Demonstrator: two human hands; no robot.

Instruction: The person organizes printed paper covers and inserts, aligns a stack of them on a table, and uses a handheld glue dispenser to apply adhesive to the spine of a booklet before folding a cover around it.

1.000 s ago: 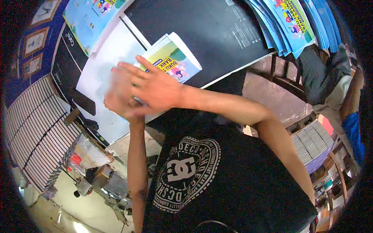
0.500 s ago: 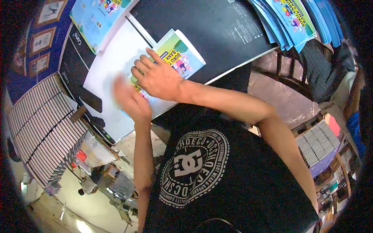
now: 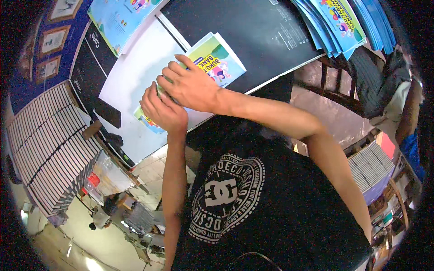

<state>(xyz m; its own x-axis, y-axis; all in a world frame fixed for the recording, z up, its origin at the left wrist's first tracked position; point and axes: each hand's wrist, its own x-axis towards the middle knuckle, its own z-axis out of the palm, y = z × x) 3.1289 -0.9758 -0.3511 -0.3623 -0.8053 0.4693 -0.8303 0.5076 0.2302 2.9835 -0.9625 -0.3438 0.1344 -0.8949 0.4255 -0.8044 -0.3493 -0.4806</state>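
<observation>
A thin booklet (image 3: 222, 61) with a bright blue, green and yellow printed cover lies at a slant on the white sheet and black board in front of me. Across its middle rests my right hand (image 3: 192, 86), back up, its bent fingers closed on the booklet and its little finger held out to the side. My left hand (image 3: 165, 108) sits against it on the near left, fingers curled together over the booklet's left part. A patch of the cover shows below the left knuckles. Both thumbs and the gripped edge are hidden.
Similar printed sheets (image 3: 122, 20) lie at the far left, and fanned booklet stacks (image 3: 341, 27) at the far right. A dark phone-like slab (image 3: 107, 112) rests by the left edge. Tall bound stacks (image 3: 49, 149) stand left of the table. A person's arm (image 3: 409, 108) shows at far right.
My left hand, blurred and farther out to the left before, has come in beside the right hand and curled over the booklet. The right hand stays on the cover. The whole view has shifted slightly.
</observation>
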